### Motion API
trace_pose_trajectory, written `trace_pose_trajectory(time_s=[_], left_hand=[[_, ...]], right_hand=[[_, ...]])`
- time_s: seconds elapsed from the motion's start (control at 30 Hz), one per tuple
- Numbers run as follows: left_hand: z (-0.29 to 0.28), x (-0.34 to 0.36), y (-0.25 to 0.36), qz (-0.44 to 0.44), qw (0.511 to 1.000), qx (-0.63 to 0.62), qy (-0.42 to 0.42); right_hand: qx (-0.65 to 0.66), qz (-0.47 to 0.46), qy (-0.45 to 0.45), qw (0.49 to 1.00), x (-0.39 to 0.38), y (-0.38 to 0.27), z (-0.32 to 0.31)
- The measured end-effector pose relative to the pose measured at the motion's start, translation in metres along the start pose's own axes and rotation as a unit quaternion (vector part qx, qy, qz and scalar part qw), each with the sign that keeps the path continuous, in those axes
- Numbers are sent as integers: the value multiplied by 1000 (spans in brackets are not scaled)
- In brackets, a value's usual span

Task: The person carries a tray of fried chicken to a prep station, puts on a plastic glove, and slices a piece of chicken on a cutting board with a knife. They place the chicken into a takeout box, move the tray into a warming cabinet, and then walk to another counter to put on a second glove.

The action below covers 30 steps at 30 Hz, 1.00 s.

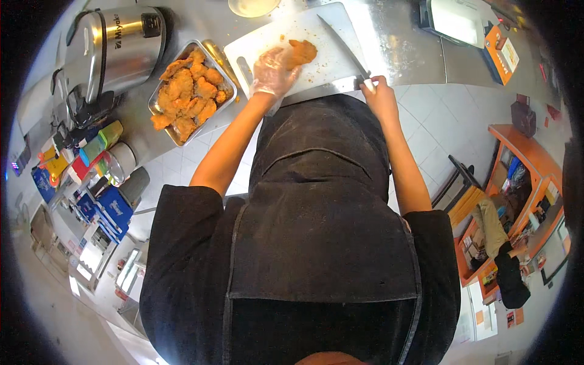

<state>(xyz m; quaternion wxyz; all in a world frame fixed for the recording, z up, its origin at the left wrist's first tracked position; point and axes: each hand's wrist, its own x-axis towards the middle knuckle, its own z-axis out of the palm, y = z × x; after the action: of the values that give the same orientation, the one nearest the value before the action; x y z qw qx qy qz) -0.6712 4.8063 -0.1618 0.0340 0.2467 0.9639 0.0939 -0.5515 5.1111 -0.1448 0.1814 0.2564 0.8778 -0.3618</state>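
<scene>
Through the head view I see the cutlet [302,53] on the board [331,76], left of the knife [345,47], which slants away leftward, apart from it. The left hand [271,72], nearer, touches the cutlet's left end; its grip I can't tell. The right hand [378,96] clasps the knife.

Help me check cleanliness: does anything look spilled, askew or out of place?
Crumbs are scattered on the white cutting board around the fried piece, and one fried chunk juts over the rim of the metal tray: slightly untidy. Nothing looks damaged.
</scene>
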Motion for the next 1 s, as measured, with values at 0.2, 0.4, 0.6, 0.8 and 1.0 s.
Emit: trace_pose_trajectory(time_s=[0.2, 0.4, 0.6, 0.8, 1.0], left_hand=[[10, 3, 6, -95, 991, -36, -82], [2, -16, 30, -115, 989, -32, -84], [-8, 46, 18, 57, 970, -193, 139], [6, 162, 38, 158, 956, -1, -245], [31, 175, 46, 175, 978, -12, -111]], right_hand=[[-63, 1, -36, 997, -15, 1, 3], [-37, -19, -33, 999, -14, 1, 23], [-10, -113, -35, 993, -29, -30, 33], [-58, -126, -79, 987, -27, -21, 59], [-73, -113, -73, 988, -29, -23, 48]])
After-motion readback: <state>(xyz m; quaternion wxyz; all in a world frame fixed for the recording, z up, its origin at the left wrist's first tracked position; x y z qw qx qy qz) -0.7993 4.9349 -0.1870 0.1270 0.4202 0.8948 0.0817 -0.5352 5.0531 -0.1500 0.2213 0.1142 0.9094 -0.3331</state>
